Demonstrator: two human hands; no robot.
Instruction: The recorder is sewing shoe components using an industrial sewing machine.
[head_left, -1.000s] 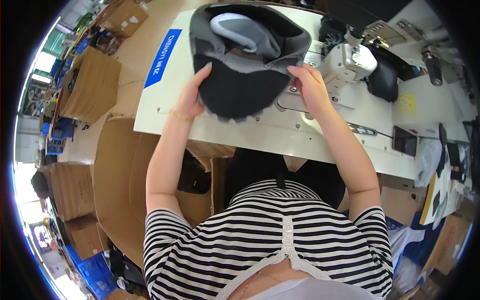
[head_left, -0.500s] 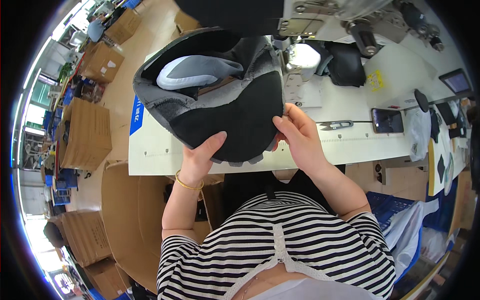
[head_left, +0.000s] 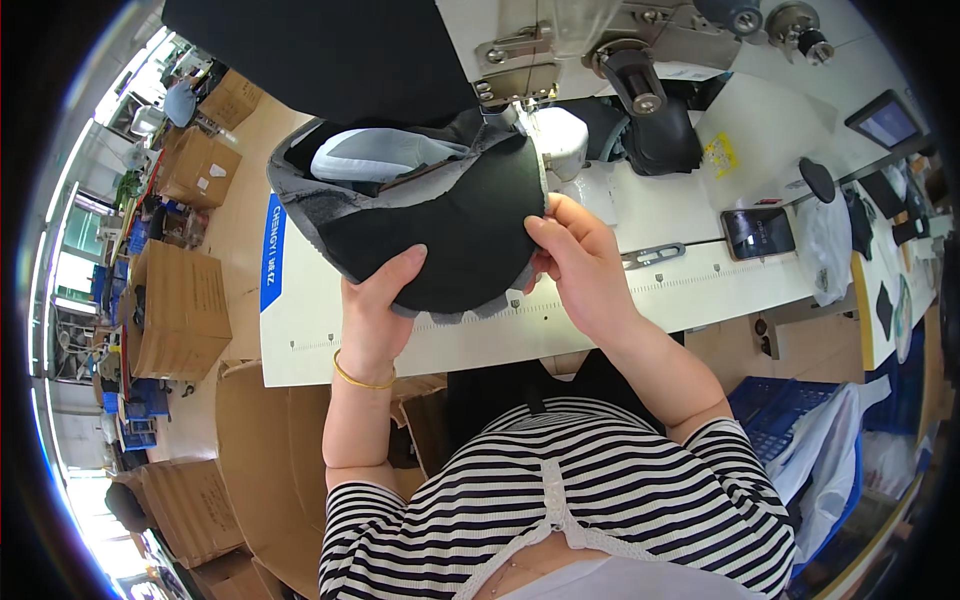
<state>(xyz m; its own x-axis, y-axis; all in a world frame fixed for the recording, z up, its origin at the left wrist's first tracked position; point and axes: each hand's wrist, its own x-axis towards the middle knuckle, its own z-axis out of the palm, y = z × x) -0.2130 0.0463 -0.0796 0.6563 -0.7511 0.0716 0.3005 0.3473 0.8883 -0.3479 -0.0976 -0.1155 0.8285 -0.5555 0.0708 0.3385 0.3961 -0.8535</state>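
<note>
Both hands hold a black and grey sewn fabric piece (head_left: 440, 235) above the white sewing table. It is a hollow, curved shell with a broad black panel facing me and a notched grey lower edge. Inside its opening lies a light grey and white padded part (head_left: 385, 155). My left hand (head_left: 378, 300) grips the lower left edge, thumb on the black panel and fingers underneath. On the right edge, my right hand (head_left: 575, 255) pinches the rim between thumb and fingers. The piece's upper right edge is at the sewing machine's needle area (head_left: 515, 105); whether it touches is unclear.
Thread snips (head_left: 652, 256) and a phone (head_left: 757, 234) lie right of the piece on the table (head_left: 640, 300). Black padded pieces (head_left: 660, 135) sit behind the machine post. A large open carton (head_left: 270, 450) stands at lower left, a blue crate (head_left: 770, 415) at lower right.
My view has shifted, so the machine appears further left and lower. The fabric piece's upper right edge is now closer to the needle area. Both hands keep their hold.
</note>
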